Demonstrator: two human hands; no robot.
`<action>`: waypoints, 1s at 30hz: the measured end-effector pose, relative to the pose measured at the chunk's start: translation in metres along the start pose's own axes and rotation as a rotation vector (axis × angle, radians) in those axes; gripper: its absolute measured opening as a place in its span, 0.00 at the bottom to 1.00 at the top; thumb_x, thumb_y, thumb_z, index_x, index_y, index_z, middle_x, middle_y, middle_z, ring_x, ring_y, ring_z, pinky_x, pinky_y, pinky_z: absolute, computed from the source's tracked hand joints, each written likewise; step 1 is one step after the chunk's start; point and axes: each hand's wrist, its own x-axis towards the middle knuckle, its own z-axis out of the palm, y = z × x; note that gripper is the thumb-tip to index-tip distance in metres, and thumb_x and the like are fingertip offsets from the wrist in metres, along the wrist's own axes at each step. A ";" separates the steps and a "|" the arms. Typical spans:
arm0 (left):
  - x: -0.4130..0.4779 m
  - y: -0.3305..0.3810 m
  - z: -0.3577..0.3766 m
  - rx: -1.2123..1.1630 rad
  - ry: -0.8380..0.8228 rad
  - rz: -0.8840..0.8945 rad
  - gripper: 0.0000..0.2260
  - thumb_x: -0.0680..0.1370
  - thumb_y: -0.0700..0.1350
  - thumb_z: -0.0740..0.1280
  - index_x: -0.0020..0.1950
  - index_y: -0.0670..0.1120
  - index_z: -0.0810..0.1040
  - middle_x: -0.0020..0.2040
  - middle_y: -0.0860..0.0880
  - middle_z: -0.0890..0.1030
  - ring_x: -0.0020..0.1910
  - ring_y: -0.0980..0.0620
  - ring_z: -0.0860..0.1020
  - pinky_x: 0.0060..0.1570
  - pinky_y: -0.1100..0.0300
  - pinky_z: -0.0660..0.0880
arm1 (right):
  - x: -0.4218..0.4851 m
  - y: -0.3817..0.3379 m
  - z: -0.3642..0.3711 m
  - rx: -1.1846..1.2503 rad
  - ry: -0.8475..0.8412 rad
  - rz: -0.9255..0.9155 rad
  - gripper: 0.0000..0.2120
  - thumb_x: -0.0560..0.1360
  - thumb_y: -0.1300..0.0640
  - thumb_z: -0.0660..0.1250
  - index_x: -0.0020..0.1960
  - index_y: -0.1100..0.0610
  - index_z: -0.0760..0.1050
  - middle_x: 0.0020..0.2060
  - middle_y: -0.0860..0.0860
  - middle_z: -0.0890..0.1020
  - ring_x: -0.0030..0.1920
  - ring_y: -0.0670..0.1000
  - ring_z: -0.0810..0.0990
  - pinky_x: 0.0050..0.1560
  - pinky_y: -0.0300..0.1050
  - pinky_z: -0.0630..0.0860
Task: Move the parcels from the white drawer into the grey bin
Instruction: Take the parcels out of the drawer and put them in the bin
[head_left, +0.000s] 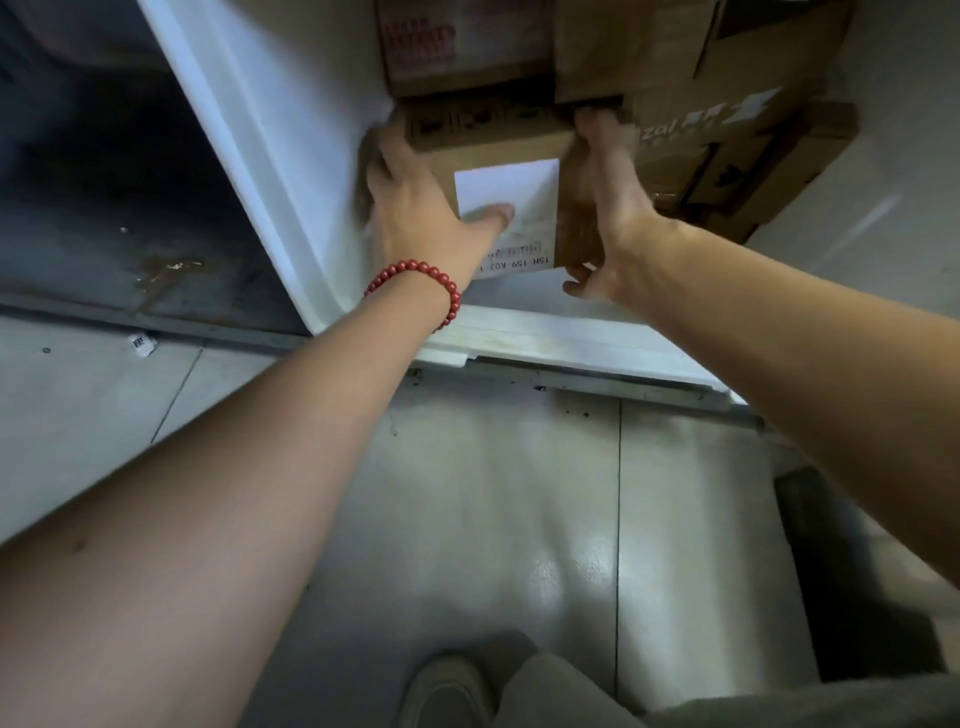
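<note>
- Box (493, 148) in the drawer (270, 135), near-left corner, beside the left wall; long axis runs away from the near edge; label (519, 182) faces up
- Left hand (415, 208) and right hand (615, 208) clasp its two sides
- Other boxes (727, 135) crowd behind and to the right

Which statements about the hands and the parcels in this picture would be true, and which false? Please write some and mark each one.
1. The left hand and the right hand both hold the labelled parcel, one at each side. True.
2. The red bead bracelet is on the right wrist. False: it is on the left wrist.
3. The white label of the held parcel faces the camera. True.
4. This parcel is alone in the white drawer. False: other cardboard parcels lie behind it.
</note>
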 end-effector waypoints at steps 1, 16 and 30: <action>-0.005 -0.002 -0.001 -0.033 -0.016 -0.027 0.43 0.68 0.53 0.76 0.75 0.46 0.56 0.73 0.46 0.63 0.71 0.49 0.64 0.64 0.62 0.63 | -0.008 0.001 -0.005 -0.030 -0.020 -0.031 0.46 0.68 0.27 0.61 0.78 0.50 0.53 0.72 0.56 0.68 0.69 0.61 0.67 0.70 0.63 0.61; -0.040 0.054 -0.080 0.082 -0.114 0.012 0.41 0.66 0.55 0.77 0.72 0.45 0.60 0.66 0.43 0.72 0.64 0.45 0.71 0.58 0.57 0.68 | -0.091 0.040 -0.056 -0.126 -0.061 -0.109 0.33 0.75 0.32 0.58 0.74 0.49 0.63 0.70 0.48 0.72 0.67 0.52 0.70 0.59 0.49 0.66; -0.123 0.061 -0.122 -0.027 -0.272 -0.011 0.42 0.68 0.53 0.76 0.75 0.49 0.56 0.70 0.49 0.69 0.67 0.48 0.69 0.61 0.61 0.66 | -0.186 0.058 -0.111 -0.078 -0.205 -0.135 0.27 0.79 0.35 0.54 0.73 0.47 0.65 0.68 0.45 0.73 0.59 0.48 0.76 0.53 0.42 0.71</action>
